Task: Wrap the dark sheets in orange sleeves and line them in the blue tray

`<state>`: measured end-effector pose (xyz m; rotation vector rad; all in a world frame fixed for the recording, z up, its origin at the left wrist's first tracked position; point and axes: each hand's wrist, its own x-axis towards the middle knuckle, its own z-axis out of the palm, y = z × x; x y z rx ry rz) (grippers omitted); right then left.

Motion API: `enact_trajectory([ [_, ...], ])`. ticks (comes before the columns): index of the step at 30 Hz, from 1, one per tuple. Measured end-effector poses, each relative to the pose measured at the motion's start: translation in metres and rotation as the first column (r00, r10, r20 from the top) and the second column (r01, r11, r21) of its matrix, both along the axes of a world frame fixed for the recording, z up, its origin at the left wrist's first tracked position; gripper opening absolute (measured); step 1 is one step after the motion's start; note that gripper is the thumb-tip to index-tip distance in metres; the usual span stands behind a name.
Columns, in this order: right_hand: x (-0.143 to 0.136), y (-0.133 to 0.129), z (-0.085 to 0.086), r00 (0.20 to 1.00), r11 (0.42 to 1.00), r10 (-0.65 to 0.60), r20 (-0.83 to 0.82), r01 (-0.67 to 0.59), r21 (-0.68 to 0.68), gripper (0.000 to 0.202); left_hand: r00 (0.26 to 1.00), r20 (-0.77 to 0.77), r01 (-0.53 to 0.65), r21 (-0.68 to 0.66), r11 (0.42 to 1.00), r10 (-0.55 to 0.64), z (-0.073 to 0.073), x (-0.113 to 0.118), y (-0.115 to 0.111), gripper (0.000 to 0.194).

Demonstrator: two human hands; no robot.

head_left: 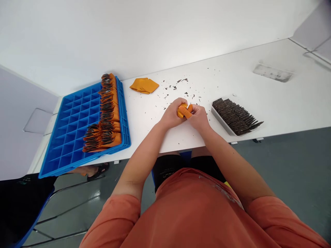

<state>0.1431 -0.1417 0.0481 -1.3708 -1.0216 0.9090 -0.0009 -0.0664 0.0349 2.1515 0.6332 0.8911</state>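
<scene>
Folded orange piece of sheet material (185,112) (partly hidden by the fingers), held above the white table (144,122). Left hand (172,113): fingers curled around it; right hand (199,117): fingers pinching its edge. Beyond: dark flakes (175,88) and yellow-orange sheets (144,85); right, a white rectangular tray (221,122) of dark slices (232,114); left, a blue plastic compartmented tray (125,115).

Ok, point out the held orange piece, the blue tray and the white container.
Held orange piece (185,112), head view: its visible middle.
Blue tray (124,114), head view: its right wall.
White container (219,121), head view: its left wall.
</scene>
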Motion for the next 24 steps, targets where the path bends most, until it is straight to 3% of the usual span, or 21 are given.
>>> enact_trajectory([
  [7,0.0,-0.001,-0.003,0.998,0.992,0.019,0.061,-0.026,0.124,0.042,0.977,0.2,-0.039,-0.149,0.988,0.069,-0.001,-0.001,0.002,0.043],
  [13,0.004,0.0,-0.008,0.996,0.98,0.067,0.06,-0.077,0.185,0.028,0.969,0.216,-0.084,-0.167,0.982,0.12,-0.002,0.002,0.003,0.055],
  [20,0.003,0.002,-0.01,0.993,0.988,-0.091,0.073,0.081,0.131,0.009,0.984,0.11,-0.144,0.056,0.988,0.137,-0.004,0.0,0.009,0.07],
  [24,0.004,0.001,-0.008,0.995,0.988,-0.091,0.051,0.084,0.126,0.011,0.992,0.091,-0.101,0.219,0.97,0.083,-0.005,-0.005,0.015,0.081],
])
